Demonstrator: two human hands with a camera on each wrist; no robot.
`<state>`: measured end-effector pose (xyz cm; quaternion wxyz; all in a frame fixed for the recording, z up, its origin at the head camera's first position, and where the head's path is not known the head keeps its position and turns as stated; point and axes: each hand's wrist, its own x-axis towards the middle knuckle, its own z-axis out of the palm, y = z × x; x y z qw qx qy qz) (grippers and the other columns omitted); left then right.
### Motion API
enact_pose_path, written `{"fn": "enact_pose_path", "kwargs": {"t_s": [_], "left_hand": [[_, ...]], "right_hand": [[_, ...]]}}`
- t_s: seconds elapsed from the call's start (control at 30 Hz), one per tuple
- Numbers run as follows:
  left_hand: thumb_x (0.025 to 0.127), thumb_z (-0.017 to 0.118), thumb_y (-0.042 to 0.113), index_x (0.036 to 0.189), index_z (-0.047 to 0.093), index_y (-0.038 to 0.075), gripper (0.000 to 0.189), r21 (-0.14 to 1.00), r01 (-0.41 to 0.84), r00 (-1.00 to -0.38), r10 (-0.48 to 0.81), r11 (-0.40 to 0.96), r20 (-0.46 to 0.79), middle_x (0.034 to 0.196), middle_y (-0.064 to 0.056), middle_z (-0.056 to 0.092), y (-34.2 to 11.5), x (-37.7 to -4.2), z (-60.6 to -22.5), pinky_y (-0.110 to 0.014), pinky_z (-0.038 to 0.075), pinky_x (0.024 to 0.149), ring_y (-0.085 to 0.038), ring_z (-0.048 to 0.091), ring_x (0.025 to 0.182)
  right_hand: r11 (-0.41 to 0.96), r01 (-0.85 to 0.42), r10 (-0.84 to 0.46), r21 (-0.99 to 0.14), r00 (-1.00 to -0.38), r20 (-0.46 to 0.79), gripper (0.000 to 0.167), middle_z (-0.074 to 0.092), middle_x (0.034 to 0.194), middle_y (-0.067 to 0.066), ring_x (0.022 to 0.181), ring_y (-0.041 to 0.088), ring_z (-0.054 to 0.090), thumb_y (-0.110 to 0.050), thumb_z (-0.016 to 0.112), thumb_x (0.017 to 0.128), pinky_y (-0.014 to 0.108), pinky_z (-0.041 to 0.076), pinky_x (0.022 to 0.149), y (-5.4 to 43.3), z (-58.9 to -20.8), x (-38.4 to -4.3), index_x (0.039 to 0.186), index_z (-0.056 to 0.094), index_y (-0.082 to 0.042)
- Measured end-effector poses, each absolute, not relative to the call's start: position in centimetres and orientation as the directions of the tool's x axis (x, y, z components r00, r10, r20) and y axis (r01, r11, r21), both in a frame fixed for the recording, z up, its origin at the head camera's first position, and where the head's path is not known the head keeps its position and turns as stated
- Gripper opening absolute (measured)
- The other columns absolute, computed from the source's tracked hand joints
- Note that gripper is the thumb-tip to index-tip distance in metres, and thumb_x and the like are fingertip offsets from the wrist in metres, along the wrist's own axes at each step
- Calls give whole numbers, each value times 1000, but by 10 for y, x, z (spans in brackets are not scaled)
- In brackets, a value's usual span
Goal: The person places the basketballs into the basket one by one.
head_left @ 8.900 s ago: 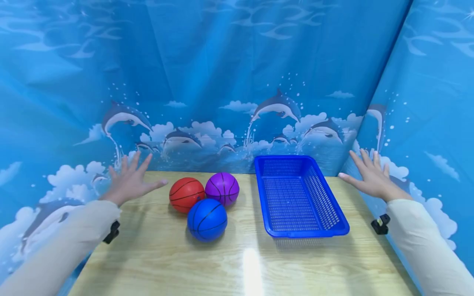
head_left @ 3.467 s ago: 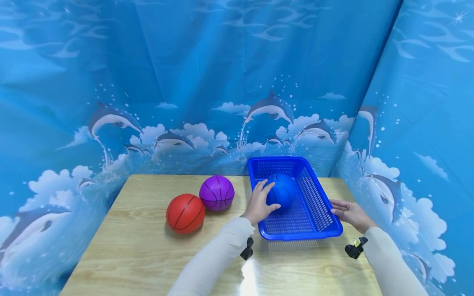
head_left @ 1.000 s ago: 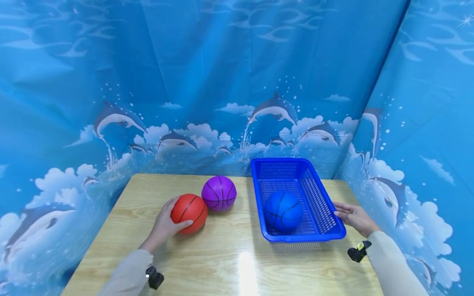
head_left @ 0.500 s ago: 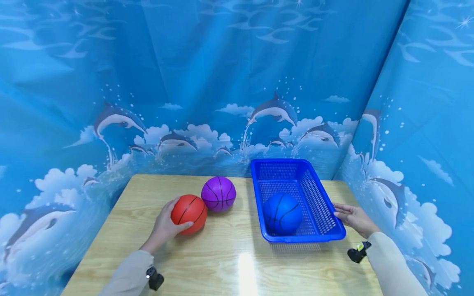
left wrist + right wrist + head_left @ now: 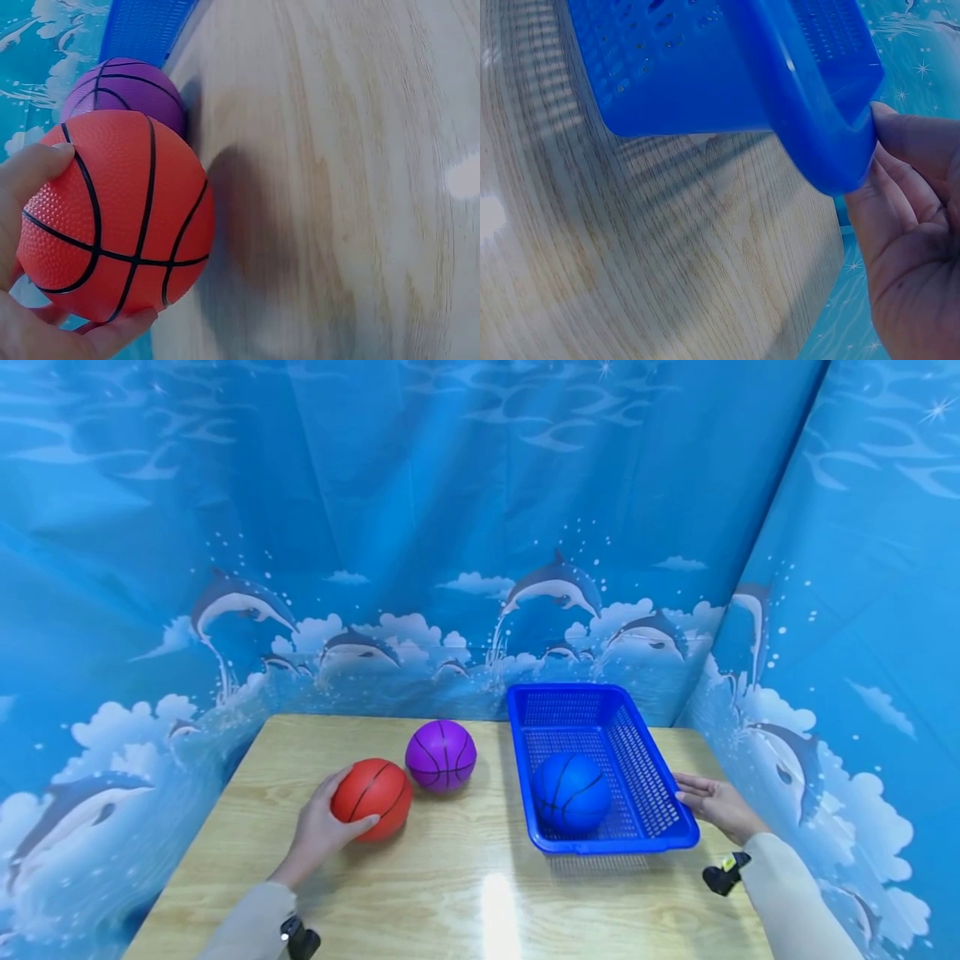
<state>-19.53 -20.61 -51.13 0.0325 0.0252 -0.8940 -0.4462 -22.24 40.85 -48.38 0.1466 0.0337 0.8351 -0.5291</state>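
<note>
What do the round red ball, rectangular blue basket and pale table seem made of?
Round red rubber-like ball: probably rubber or vinyl, fairly matte; pebbled skin.
Rectangular blue plastic basket: likely moulded plastic, glossy; smooth rim with highlights.
Pale wood-grained table: wood or laminate, can't tell which; shiny, with bright reflection.

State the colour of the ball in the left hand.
The ball is orange-red with black lines, clearest in the left wrist view.

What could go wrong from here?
The red basketball might slip, as the left hand grips mainly its left side.
The purple basketball sits loose close by; a bump could send it rolling along the table.
The blue basketball lies unsecured in the blue basket; a tug by the right hand might set it rolling.
</note>
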Motion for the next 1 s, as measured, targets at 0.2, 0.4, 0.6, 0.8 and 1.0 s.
{"fn": "enact_pose_path", "kwargs": {"t_s": [0.2,0.4,0.6,0.8,1.0], "left_hand": [[74,82,34,150,31,21,92,816,-19,-994,-100,577,48,149,-15,36,-201,-193,-488,-57,51,86,-42,39,129],[74,83,35,150,33,25,92,854,44,-988,-102,519,113,149,-11,37,-181,-200,-458,-55,53,85,-38,37,132],[73,84,32,149,34,30,91,928,115,-981,-106,353,162,146,-7,43,-149,-220,-429,-51,54,86,-32,42,130],[73,84,36,147,36,32,89,959,185,-977,-61,216,203,142,-3,45,-109,-247,-409,-49,53,88,-30,49,124],[72,84,36,146,38,32,87,991,132,-990,-40,6,132,144,2,43,-64,-272,-399,-44,51,93,-27,48,127]], "right_hand": [[442,214,-86,-871,-957,-278,58,42,141,29,105,6,62,-17,53,99,33,52,91,410,-484,-220,143,30,13],[433,215,-89,-875,-956,-279,57,45,139,28,105,7,62,-17,52,99,34,52,92,413,-484,-219,143,31,13],[426,187,-111,-885,-960,-257,56,42,141,29,107,7,61,-17,52,100,34,51,93,414,-483,-221,143,31,12],[415,183,-111,-891,-962,-249,55,35,145,31,107,5,61,-14,51,100,32,51,93,412,-483,-222,143,30,13],[422,181,-111,-889,-962,-249,55,37,143,31,110,12,61,-14,52,99,34,51,93,408,-483,-223,143,30,13]]}}
